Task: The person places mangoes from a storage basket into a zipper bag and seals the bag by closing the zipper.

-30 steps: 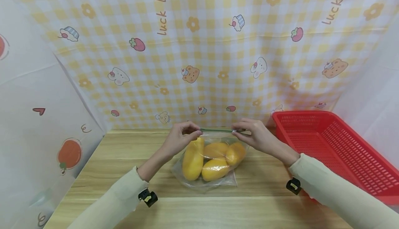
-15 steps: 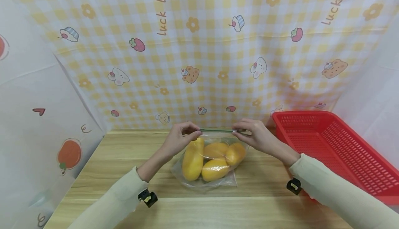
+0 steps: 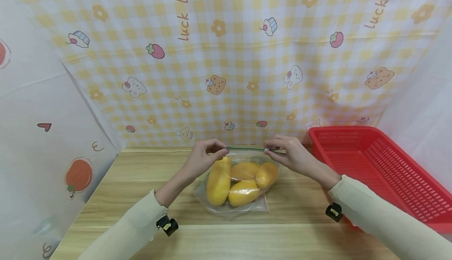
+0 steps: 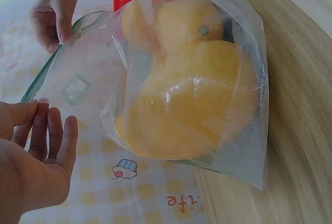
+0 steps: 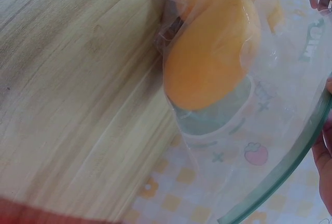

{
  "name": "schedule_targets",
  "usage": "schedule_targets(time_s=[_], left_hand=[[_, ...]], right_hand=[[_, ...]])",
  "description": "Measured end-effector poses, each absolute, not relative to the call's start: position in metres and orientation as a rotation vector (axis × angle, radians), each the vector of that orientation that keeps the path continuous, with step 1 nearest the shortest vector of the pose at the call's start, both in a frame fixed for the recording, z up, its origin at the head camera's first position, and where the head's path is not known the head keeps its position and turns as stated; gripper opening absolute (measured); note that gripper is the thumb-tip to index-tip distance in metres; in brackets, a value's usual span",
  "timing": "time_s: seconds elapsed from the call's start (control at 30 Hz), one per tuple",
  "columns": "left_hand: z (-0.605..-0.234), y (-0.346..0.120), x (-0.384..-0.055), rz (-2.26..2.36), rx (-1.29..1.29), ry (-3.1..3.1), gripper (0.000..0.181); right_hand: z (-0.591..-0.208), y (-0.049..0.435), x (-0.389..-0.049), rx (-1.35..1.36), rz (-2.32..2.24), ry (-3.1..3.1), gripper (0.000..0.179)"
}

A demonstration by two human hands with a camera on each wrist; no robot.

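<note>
A clear zip bag (image 3: 234, 213) with several yellow mangoes (image 3: 244, 192) in it stands on the table, its green zip (image 3: 245, 148) along the top. At the zip's left end my left hand (image 3: 205, 156) pinches the bag's edge between thumb and fingers. My right hand (image 3: 291, 154) pinches the zip farther right, at a small white slider (image 3: 266, 149). In the left wrist view the green strip (image 4: 39, 81) runs between both hands above the fruit. Only part of my right hand (image 5: 324, 167) shows in the right wrist view, beside the zip.
A red plastic basket (image 3: 319, 150) with perforated walls stands to the right, close to my right forearm. Behind the wooden table (image 3: 148, 173) hangs a yellow checked cloth (image 3: 240, 55). A white printed cloth (image 3: 35, 95) hangs on the left.
Almost everything stays the same. My right hand sits very slightly farther right along the green zip; the left hand and the mangoes hold their places.
</note>
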State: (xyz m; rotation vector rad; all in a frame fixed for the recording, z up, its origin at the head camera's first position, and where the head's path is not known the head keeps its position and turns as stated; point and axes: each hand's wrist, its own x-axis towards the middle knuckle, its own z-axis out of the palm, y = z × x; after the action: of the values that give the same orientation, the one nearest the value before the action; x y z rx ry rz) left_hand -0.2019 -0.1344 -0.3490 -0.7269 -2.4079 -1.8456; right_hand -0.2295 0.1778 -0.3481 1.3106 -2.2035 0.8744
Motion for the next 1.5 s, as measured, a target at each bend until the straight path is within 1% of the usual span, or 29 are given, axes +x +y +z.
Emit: schedule_targets(time_s=[1.5], left_hand=[[-0.3507,-0.1346,-0.2021,-1.856,-0.708,-2.417,0.007]], right_hand=[[-0.3532,0.1853,-0.2309,1.287,0.841,-2.211,0.022]])
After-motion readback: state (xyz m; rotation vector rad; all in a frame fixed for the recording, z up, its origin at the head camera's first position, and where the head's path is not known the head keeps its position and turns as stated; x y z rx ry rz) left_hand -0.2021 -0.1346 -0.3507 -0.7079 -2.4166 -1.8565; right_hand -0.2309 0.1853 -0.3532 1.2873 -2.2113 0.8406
